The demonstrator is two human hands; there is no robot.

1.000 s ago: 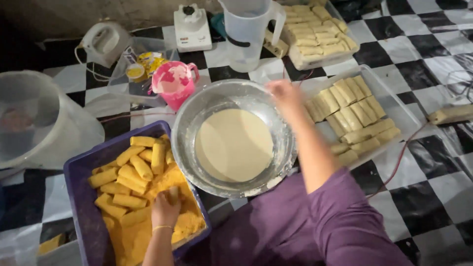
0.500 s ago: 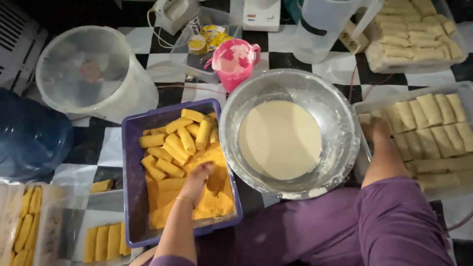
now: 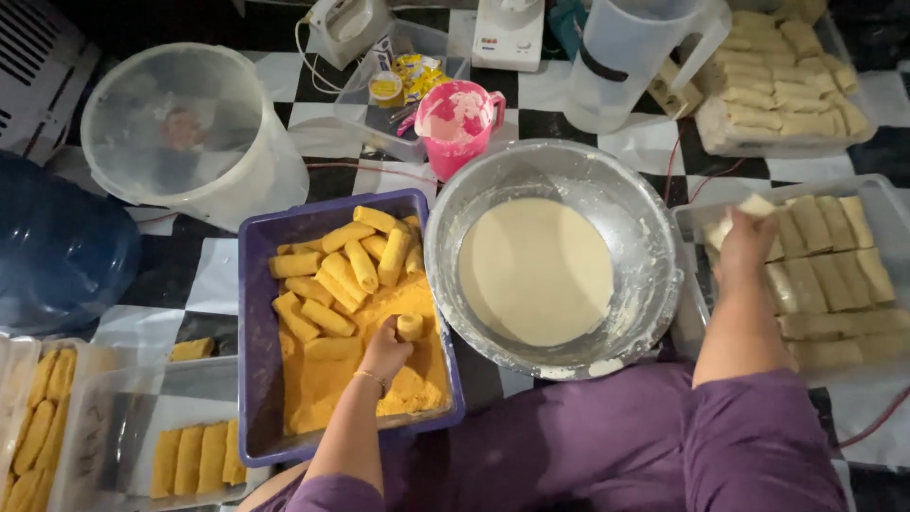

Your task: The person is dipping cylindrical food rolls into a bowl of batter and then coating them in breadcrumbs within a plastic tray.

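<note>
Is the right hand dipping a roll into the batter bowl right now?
No: the right hand holds a pale roll over the clear tray of uncoated rolls, beside the metal bowl, not in its batter.

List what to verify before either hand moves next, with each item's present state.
1. Left hand grips a crumbed roll over the purple tub: ok.
2. Right hand holds a pale roll above the clear tray: ok.
3. Batter in the metal bowl: ok, plenty left.
4. Bare crumbs free in the tub's near half: ok.
5. Red cord clear of the bowl: cannot tell.
</note>
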